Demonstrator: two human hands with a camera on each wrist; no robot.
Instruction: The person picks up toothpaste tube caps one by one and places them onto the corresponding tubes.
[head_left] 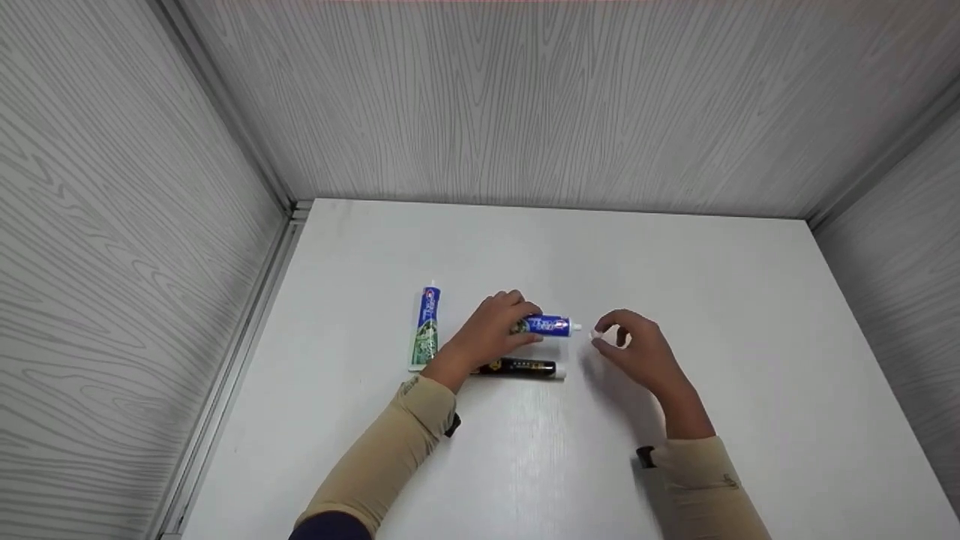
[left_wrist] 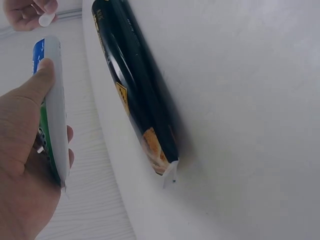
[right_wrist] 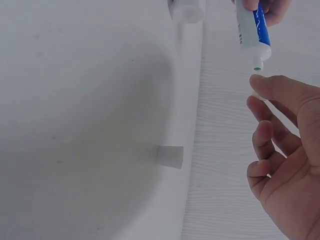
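My left hand (head_left: 495, 322) grips a blue, green and white toothpaste tube (head_left: 550, 325) above the table. Its bare nozzle (right_wrist: 258, 65) points toward my right hand (head_left: 637, 349). Between thumb and index finger the right hand pinches a small white cap (left_wrist: 46, 19), a short gap away from the nozzle. Below the left hand lies a black toothpaste tube (head_left: 525, 367) with a white cap, partly hidden by that hand in the head view. A second blue and green toothpaste tube (head_left: 426, 330) lies left of the left hand, nozzle end away from me.
A loose white cap (right_wrist: 170, 156) sits on the white table (head_left: 750, 337), seen in the right wrist view. Grey wood-grain panels (head_left: 480, 105) stand at the back and both sides of the table.
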